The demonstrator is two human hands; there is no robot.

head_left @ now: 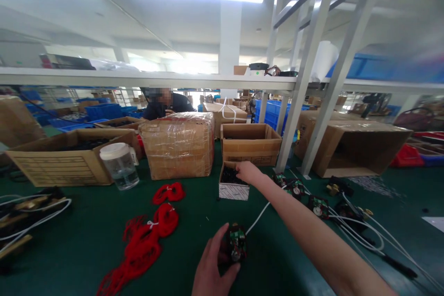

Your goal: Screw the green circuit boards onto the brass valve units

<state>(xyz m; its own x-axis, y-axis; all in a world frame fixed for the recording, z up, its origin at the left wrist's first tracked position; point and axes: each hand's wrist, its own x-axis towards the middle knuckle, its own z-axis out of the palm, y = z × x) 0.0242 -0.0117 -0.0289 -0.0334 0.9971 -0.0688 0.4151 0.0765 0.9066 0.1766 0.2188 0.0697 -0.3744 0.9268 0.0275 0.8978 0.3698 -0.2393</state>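
Observation:
Low in the middle, my left hand [214, 266] has its thumb and fingers closed around the sides of a small dark device with a green circuit board [237, 240]. A white cable [258, 217] runs from this device up to the right. My right hand [249, 173] reaches over the rim of a small open carton [234, 191] filled with small black parts [229, 175]. Its fingers are curled together down among those parts, and their tips are hidden, so what they pinch cannot be made out.
Bundles of red cord [144, 245] lie left on the green table [187, 226], near a lidded clear jar [120, 166]. More circuit-board devices [317, 207] with white cables lie right. Cardboard boxes [178, 148] and a metal post [294, 78] stand behind. A person [168, 104] sits opposite.

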